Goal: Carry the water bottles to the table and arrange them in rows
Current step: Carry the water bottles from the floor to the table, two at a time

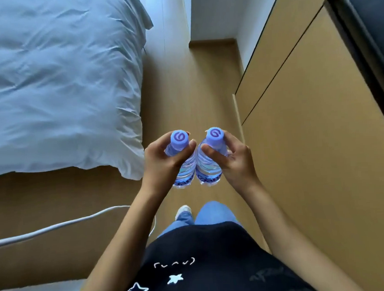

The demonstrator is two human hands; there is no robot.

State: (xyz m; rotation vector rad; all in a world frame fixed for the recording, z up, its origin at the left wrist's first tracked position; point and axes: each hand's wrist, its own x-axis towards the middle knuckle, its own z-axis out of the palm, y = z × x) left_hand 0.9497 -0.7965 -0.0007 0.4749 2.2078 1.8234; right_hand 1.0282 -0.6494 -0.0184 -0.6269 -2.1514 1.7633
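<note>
Left hand [163, 160] grip grasped left bottle [183, 165], right hand [234, 159] grip grasped right bottle [209, 166]; bottles touching, mid-air above floor [183, 90]. Bed [56, 85] at 10 o'clock, cabinet [319, 127] at 3.

Left bottle [183, 161]: clear ribbed plastic, lilac cap, upright, centre of frame, held aloft.
Right bottle [208, 164]: identical, bodies touching, caps leaning slightly apart.

I look down on a tan wood floor [183, 90] running between a bed [56, 85] with a rumpled white duvet on my left and tan cabinet doors [308, 128] on my right. A white wall [210, 13] closes the far end, and a white cable [57, 225] trails over the wooden bed frame [45, 202].
</note>
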